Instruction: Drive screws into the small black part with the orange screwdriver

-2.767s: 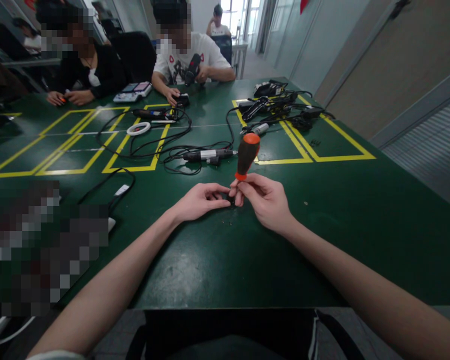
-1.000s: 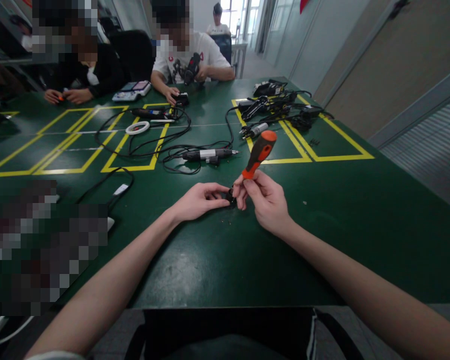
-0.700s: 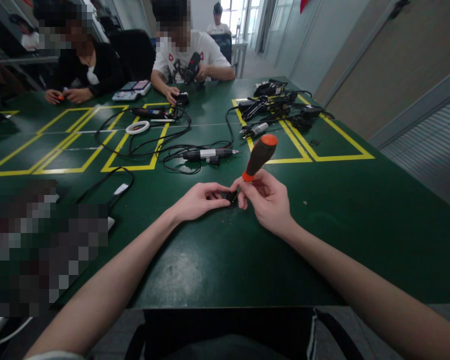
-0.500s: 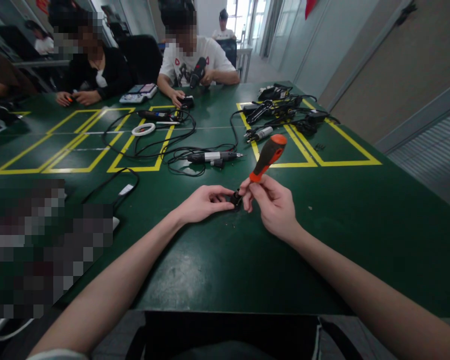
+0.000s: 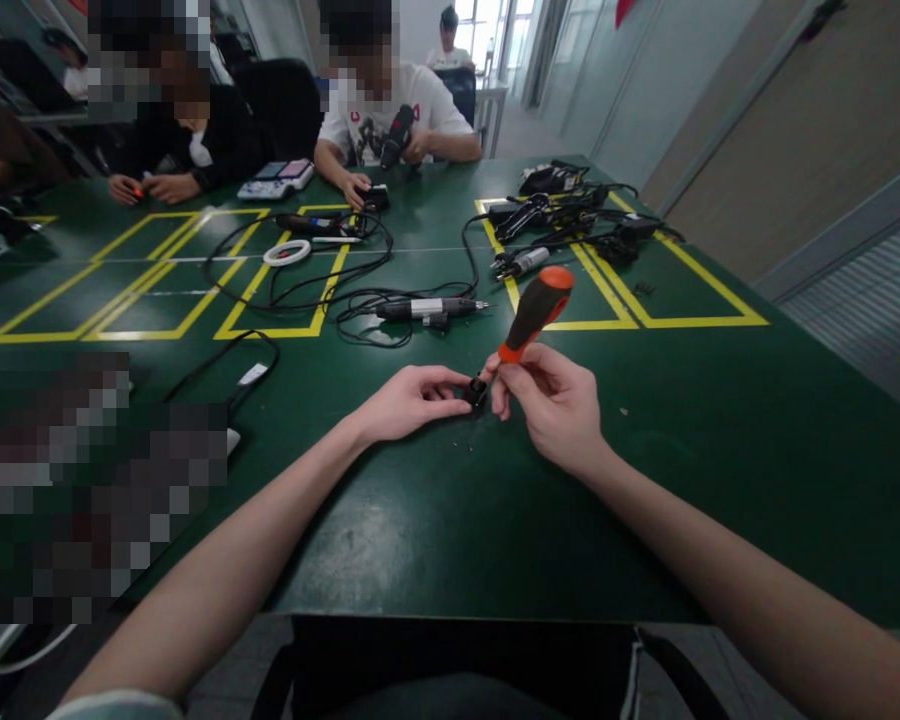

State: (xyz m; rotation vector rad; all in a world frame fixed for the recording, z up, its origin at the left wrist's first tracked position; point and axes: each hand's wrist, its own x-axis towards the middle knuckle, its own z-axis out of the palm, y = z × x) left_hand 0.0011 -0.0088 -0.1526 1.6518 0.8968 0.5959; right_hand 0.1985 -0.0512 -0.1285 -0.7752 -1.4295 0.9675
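Observation:
My right hand (image 5: 559, 405) grips a screwdriver (image 5: 536, 312) near the lower end of its handle, which is black and orange-red. The tool leans, with its butt up to the right and its shaft pointing down left. Its tip meets a small black part (image 5: 476, 392) on the green table (image 5: 420, 530); the exact contact is too small to make out. My left hand (image 5: 412, 405) pinches that black part from the left, between thumb and fingers. Tiny bits lie on the table just below it.
Beyond my hands lies a corded pen-shaped power tool (image 5: 427, 310). Black cords and tools (image 5: 547, 215) are heaped at the back right. A white ring (image 5: 286, 252) lies back left. Across the table a person (image 5: 390, 120) holds a black drill (image 5: 397, 137). Yellow tape marks rectangles.
The view has shifted slightly. Both hands keep their grips, and the screwdriver stays at the black part with nearly the same lean.

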